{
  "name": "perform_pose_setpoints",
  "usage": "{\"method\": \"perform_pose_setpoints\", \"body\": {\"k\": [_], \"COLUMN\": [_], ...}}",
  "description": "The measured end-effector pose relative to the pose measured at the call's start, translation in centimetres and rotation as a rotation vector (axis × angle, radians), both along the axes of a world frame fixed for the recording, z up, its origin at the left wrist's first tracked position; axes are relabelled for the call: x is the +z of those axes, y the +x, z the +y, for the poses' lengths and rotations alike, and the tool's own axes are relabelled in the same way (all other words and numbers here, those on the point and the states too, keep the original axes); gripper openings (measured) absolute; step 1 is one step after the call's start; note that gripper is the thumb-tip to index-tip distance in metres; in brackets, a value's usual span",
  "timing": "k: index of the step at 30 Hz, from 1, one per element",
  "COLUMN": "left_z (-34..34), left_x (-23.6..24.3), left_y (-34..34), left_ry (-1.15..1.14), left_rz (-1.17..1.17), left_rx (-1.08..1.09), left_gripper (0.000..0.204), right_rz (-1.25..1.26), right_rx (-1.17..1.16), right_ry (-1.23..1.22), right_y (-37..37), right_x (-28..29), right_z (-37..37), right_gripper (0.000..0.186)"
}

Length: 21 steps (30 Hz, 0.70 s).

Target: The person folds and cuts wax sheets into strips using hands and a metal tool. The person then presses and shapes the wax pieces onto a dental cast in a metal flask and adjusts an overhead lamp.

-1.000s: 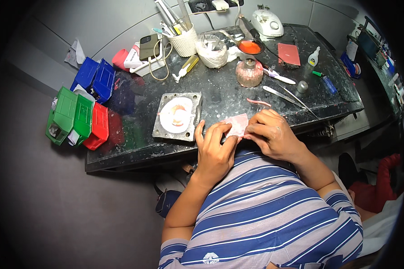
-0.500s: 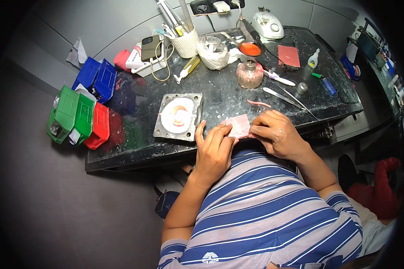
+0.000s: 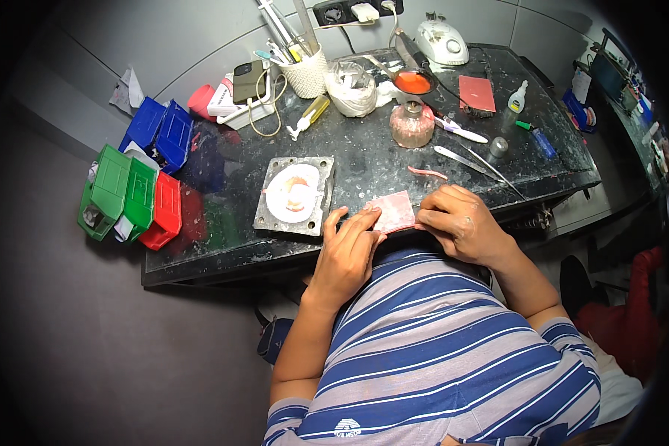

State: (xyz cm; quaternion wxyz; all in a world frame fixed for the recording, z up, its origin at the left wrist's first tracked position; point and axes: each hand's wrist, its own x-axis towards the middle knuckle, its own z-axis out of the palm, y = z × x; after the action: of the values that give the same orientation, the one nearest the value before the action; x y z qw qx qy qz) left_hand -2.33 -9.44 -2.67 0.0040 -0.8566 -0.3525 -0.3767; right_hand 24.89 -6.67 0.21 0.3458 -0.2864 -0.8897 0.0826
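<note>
A small pink wax sheet point(image 3: 395, 210) lies at the table's front edge, between my two hands. My left hand point(image 3: 347, 253) has its index finger and thumb on the sheet's left side, with the outer fingers bent and apart. At the lower right corner, my right hand point(image 3: 462, 227) is closed in a pinch; its fingertips partly hide that edge. Just beyond the sheet is a thin curved pink wax strip point(image 3: 427, 172). Left of my left hand stands a grey metal flask half point(image 3: 270, 220) with white plaster point(image 3: 279, 195) and a reddish arch inside.
Behind the sheet stand a pinkish glass burner point(image 3: 412, 128) and an orange-filled ladle point(image 3: 413, 82). A knife point(image 3: 464, 162) and a thin metal tool point(image 3: 498, 172) lie to the right. Another pink sheet point(image 3: 476, 94) is farther back. Green bins point(image 3: 110, 192) hang at the left edge.
My left hand has shifted slightly left and back along the sheet, uncovering more of its surface. My right hand keeps nearly the same place at the corner.
</note>
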Motion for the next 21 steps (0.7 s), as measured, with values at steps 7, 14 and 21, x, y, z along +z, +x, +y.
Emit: {"method": "perform_pose_setpoints", "body": {"k": [7, 14, 21], "left_z": [0.3, 0.2, 0.1], "left_x": [0.0, 0.9, 1.1], "left_y": [-0.5, -0.2, 0.1], "left_ry": [-0.15, -0.125, -0.133], "left_rz": [-0.096, 0.073, 0.096], "left_rx": [-0.077, -0.024, 0.037], "left_gripper": [0.021, 0.032, 0.04], "right_rz": [-0.016, -0.049, -0.072], "right_rx": [-0.019, -0.627, -0.734], "right_ry": [-0.084, -0.005, -0.203], "right_y": [1.5, 6.0, 6.9], "right_x": [1.1, 2.6, 1.6], "right_z": [0.1, 1.3, 2.0], "right_gripper": [0.012, 0.019, 0.016]}}
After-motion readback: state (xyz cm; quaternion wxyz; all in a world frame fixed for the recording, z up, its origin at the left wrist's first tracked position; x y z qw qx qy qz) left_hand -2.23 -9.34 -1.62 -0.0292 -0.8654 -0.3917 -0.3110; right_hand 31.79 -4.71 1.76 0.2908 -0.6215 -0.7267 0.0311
